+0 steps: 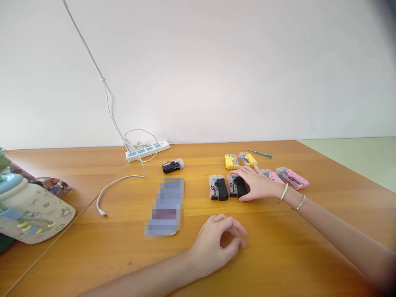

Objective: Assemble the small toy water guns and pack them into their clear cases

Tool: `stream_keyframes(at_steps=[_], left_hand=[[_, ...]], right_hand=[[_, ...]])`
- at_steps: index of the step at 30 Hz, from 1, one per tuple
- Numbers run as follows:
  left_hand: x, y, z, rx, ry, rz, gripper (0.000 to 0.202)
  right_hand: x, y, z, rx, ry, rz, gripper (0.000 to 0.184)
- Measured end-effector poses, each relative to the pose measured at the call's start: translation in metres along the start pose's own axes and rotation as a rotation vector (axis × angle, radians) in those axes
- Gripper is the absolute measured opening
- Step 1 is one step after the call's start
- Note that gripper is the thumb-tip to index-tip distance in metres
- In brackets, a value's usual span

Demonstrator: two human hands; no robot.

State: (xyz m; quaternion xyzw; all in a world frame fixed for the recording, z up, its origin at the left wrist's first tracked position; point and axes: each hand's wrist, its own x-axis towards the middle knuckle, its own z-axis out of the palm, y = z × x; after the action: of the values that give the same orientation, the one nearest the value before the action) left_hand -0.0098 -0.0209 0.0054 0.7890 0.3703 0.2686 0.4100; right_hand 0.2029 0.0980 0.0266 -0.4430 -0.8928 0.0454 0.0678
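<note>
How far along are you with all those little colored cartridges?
Already set out: yellow-clipped cartridges and pink-clipped cartridges lie in pairs. In hand: the right hand rests on a black-clipped cartridge, beside another black-clipped cartridge. Left: one more black-clipped cartridge lies apart, near the power strip. The curled left hand shows nothing held.

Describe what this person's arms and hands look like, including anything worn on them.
Both arms are bare, with no sleeves or gloves showing. The right hand has two silver-coloured bracelets at the wrist: a plain smooth bangle and a thinner chain bracelet. The left hand and its forearm show no jewellery.
</note>
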Motion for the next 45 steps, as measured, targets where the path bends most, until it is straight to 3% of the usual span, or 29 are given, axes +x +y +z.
stream_keyframes(at_steps=[6, 9, 16, 19, 23, 28, 34, 39, 42, 45], left_hand=[[0.001, -0.006, 0.000, -0.253, 0.171, -0.117, 0.013], [0.001, -0.008, 0.000, -0.392, 0.291, -0.154, 0.015], [-0.005, -0.008, -0.002, -0.388, 0.225, -0.132, 0.047], [-0.006, -0.011, 0.000, -0.340, 0.251, -0.124, 0.046], [-0.003, -0.014, 0.000, -0.474, 0.222, -0.097, 0.042], [0.003, -0.015, -0.005, -0.695, 0.165, -0.183, 0.050], [0.004, -0.009, -0.010, -0.742, 0.116, -0.197, 0.047], [0.002, -0.009, -0.010, -0.676, 0.143, -0.161, 0.044], [0.000, -0.012, -0.007, -0.614, 0.092, -0.112, 0.046], [-0.002, -0.013, -0.005, -0.573, 0.049, -0.064, 0.047]], right_hand=[[-0.031, -0.030, -0.003, 0.123, 0.227, -0.006, 0.074], [-0.052, -0.055, -0.001, 0.226, 0.265, -0.065, 0.077], [-0.073, -0.092, 0.019, 0.175, 0.309, -0.215, 0.086], [-0.072, -0.091, 0.023, 0.191, 0.303, -0.296, 0.090], [-0.070, -0.079, 0.018, 0.359, 0.166, -0.304, 0.101], [-0.069, -0.058, 0.005, 0.556, -0.030, -0.281, 0.096], [-0.068, -0.044, -0.015, 0.665, -0.161, -0.314, 0.084], [-0.066, -0.046, -0.012, 0.756, -0.109, -0.266, 0.059], [-0.066, -0.050, -0.005, 0.735, 0.045, -0.177, 0.046], [-0.068, -0.054, 0.000, 0.618, 0.163, -0.168, 0.047]])
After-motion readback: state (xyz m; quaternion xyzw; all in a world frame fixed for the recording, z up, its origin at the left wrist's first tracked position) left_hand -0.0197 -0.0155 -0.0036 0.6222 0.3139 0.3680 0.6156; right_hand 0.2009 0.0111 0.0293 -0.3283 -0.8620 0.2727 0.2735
